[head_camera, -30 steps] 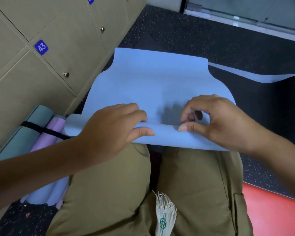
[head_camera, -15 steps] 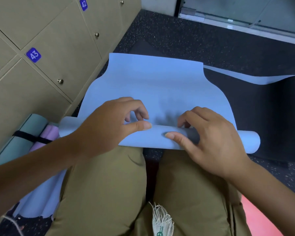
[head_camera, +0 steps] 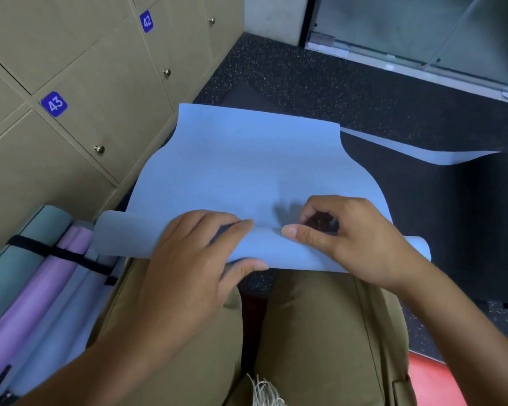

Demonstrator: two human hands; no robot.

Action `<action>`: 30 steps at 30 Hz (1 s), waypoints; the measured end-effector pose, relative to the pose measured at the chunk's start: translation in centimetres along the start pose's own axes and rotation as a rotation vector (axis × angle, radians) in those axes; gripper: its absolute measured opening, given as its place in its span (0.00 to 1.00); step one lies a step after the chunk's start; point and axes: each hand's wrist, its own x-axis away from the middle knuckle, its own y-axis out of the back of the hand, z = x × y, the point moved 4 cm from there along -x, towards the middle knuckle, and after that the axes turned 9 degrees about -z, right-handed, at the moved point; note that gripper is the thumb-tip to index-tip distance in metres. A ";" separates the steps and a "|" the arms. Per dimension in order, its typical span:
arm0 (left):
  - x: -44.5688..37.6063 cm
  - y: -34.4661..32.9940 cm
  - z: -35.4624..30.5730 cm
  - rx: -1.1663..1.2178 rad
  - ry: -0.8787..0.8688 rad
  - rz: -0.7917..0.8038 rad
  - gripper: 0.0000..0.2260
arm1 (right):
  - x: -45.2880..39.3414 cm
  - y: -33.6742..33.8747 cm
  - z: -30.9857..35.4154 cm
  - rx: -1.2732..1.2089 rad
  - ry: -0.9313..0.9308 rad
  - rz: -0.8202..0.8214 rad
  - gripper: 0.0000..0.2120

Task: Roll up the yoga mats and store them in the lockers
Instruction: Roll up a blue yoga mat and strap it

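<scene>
Blue yoga mat [head_camera: 247,159] on floor [head_camera: 305,80], flat part stretching away from the person, started roll's long axis crosswise just beyond the knees. Left hand [head_camera: 194,259] wraps the roll left of centre; right hand [head_camera: 346,238] pinches it right of centre, both equally near.

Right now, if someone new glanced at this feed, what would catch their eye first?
The light blue yoga mat spread across the dark floor at centre, its near end rolled under the left hand and right hand. Next, the strapped bundle of rolled mats at lower left, beside the beige lockers numbered 42 and 43.
</scene>
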 end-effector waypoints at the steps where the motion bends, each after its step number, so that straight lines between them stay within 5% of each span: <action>1: -0.2 -0.1 0.2 -0.004 0.002 0.007 0.23 | -0.1 0.1 -0.1 0.025 0.000 -0.037 0.19; 9: -2.6 -0.4 1.2 0.010 0.048 0.111 0.23 | 2.7 -0.7 0.7 0.371 0.318 -0.416 0.13; 16: -4.8 -0.5 1.8 0.148 0.166 0.275 0.29 | 4.4 -2.1 0.1 0.429 0.245 -0.490 0.18; 22: -4.1 0.4 -0.6 0.097 -0.041 -0.139 0.05 | 2.9 -1.6 -0.4 0.414 0.231 -0.485 0.20; 26: -2.3 0.2 -0.4 -0.016 -0.149 -0.255 0.09 | 1.1 -0.8 -0.5 0.369 0.164 -0.398 0.21; 30: -1.8 -0.8 0.3 -0.077 -0.112 -0.132 0.19 | -0.9 -0.7 -0.7 0.432 0.110 -0.273 0.25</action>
